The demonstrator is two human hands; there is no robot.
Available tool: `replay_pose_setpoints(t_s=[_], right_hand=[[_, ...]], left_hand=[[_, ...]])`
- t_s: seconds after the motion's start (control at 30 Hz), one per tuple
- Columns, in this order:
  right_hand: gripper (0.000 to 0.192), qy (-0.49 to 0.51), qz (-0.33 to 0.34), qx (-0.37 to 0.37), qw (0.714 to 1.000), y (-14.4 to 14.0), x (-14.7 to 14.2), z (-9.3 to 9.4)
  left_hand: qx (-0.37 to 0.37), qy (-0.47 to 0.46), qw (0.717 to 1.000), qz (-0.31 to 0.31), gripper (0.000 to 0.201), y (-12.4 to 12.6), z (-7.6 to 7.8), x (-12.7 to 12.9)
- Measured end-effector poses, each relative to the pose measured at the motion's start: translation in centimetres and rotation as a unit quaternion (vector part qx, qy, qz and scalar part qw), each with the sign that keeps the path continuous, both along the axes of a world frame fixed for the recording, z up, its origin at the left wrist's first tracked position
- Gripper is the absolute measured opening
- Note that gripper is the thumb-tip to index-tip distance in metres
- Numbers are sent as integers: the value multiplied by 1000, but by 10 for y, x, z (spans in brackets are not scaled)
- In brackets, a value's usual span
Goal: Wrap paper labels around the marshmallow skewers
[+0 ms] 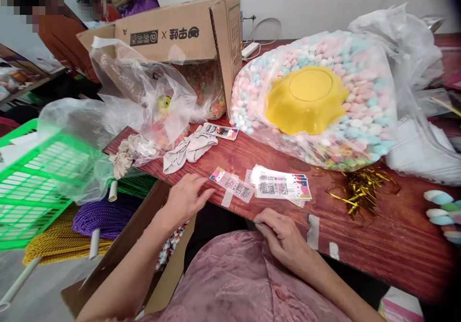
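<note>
My left hand (189, 194) is over the table's near edge, holding nothing, its fingers spread and the thumb apart. Just beyond its fingertips, a printed label (234, 186) with a colourful end and small codes lies on the wood, a strip of clear tape (227, 197) by it. At the table edge my right hand (281, 233) is closed, its fingers curled together; whatever they may hold is hidden. A stack of printed label cards (281, 183) lies just above that hand. Crumpled grey cloth (190, 150) lies ahead of my left hand.
Behind stands a cardboard box (180, 29). A bag of pastel pieces (367, 72) bears a yellow scalloped bowl (311, 98). Gold tinsel (363, 190) lies at right. A green basket (39, 182) and bundles of purple cord (104, 214) are at left. A person (61, 38) is at the far left.
</note>
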State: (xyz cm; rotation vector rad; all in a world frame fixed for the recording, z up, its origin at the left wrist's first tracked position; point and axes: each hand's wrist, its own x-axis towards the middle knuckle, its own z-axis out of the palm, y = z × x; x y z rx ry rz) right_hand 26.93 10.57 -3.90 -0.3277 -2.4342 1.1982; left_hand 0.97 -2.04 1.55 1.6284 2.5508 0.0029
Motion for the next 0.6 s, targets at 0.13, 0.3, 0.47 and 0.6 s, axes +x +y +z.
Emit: replay_pose_setpoints(t_s=[0.13,0.3,0.47,0.6], right_hand=[[24,-31,-4,117,993,-1,18,-7],[22,-10,-72,89,993,1,34,3],[29,40,-224,-6,974,12,19,37],[17,63,-165,-83,981,18,2,49]], left_hand=[[25,-28,999,11,44,59,-26,-3],[54,-67,996,-33,26,68,-27,-4],[128,-230,952,-159,18,64,24,41],[180,-342,881,-271,8,79,48,88]])
